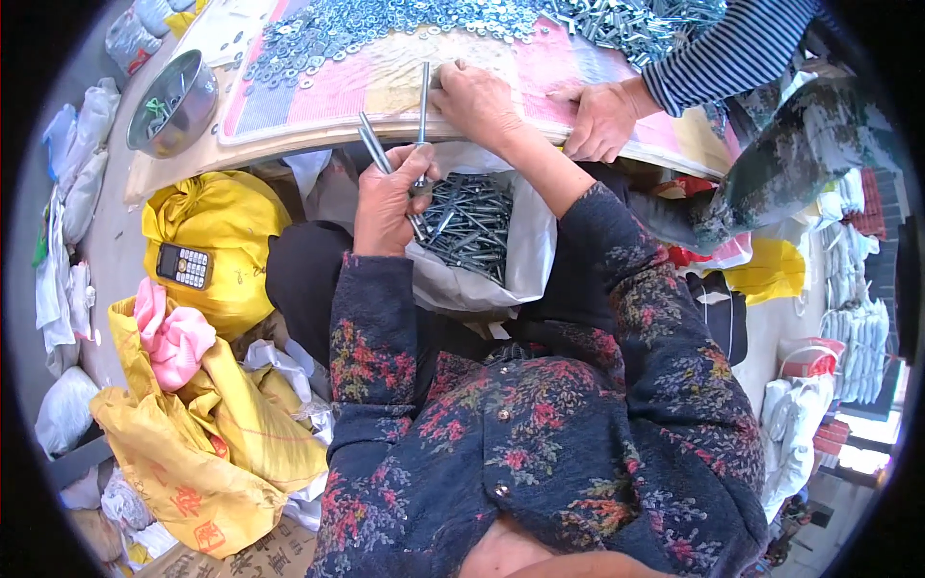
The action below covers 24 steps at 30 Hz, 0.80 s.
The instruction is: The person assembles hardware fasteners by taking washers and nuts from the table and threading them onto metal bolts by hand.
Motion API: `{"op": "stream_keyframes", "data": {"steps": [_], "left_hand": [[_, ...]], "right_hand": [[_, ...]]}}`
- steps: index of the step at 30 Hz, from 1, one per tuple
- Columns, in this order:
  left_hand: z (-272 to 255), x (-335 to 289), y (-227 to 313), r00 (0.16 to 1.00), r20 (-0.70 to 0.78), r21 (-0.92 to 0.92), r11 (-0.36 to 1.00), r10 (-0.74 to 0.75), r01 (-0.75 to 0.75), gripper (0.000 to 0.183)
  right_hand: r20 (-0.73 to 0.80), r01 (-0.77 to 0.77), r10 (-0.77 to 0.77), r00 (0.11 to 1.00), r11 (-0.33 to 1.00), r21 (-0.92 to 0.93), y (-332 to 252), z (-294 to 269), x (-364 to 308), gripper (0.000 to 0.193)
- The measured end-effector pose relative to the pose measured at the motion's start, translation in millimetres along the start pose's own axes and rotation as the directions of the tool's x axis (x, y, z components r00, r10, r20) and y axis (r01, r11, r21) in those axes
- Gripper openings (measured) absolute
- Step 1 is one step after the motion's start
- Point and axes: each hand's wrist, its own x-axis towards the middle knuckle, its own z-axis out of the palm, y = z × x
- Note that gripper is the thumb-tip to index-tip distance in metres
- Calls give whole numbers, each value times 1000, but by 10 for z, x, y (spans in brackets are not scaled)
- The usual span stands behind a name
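My left hand [387,204] is closed around a few long metal bolts [423,108]; one points straight up and the others lean to the left. Beside the upright bolt's tip, at the table's front edge, my right hand [479,104] has its fingers curled together. Anything in those fingers is hidden from me. Below both hands, an open white sack [528,252] between my knees holds a heap of bolts [469,226]. A spread of flat washers [318,48] lies on the checked cloth [361,85] beyond my hands.
To the right, another person's hand [607,118] in a striped sleeve rests at the table edge. More metal pieces [626,24] are piled behind it. A metal bowl [173,104] stands at the left. A keypad phone [184,266] lies on a yellow sack [226,217].
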Motion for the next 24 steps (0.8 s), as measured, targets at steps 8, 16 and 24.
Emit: {"op": "stream_keyframes", "data": {"steps": [8,16,24], "left_hand": [[-74,-107,-17,999,48,46,999,5,-7,15],[-14,-111,-12,996,84,106,994,-9,0,16],[51,-117,-13,995,80,106,993,-56,48,16]], "right_hand": [[-83,-124,123,989,992,-5,65,15,14,26],[333,-284,308,891,-193,939,-55,-221,-83,14],[179,-279,478,860,147,949,-7,-187,-57,16]]}}
